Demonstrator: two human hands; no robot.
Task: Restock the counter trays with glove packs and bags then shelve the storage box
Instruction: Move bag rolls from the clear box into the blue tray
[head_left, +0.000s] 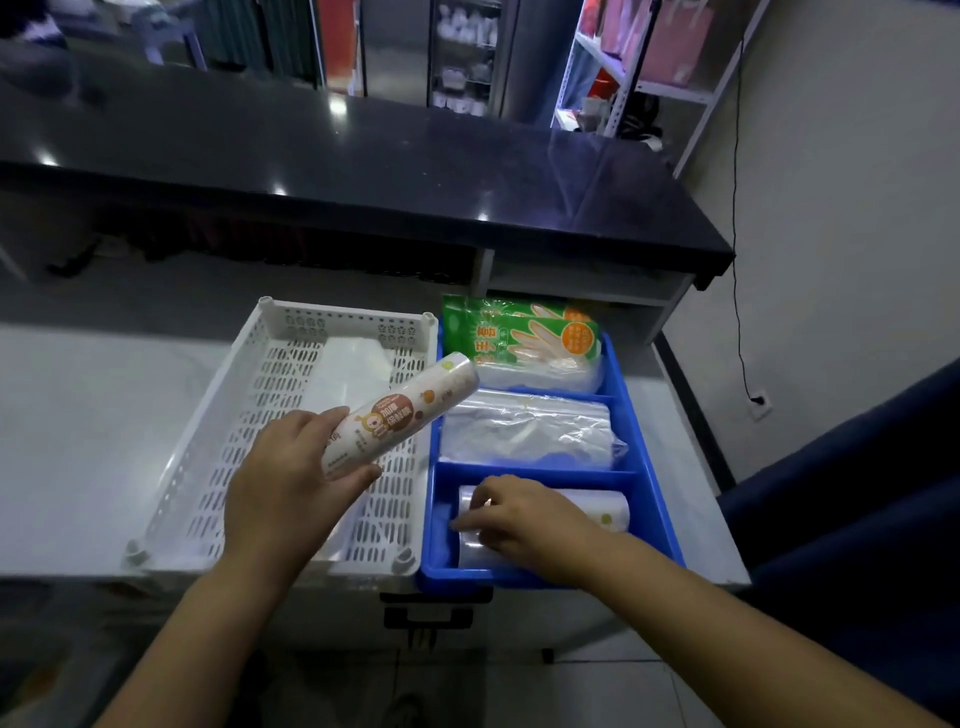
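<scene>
Both forearms bare to the frame edge; no sleeves, gloves, watch or rings visible. Left hand (291, 478) and right hand (524, 519) uncovered, nails short.

We stand before a pale, glossy surface (93, 415) that catches soft reflections of the overhead light. Behind it we see a raised ledge with a dark, polished top (363, 156), bright spots of light glinting along it, and open white cubbies (582, 286) under its right end. To our right rises a plain off-white wall (841, 208); a thin black cable (736, 208) runs down it to a socket (760, 404). Farther back we make out a white metal shelf rack (670, 67) holding reddish boxes, and a glass-fronted cabinet (465, 52). The floor (597, 691) below is tiled, pale grey.
</scene>
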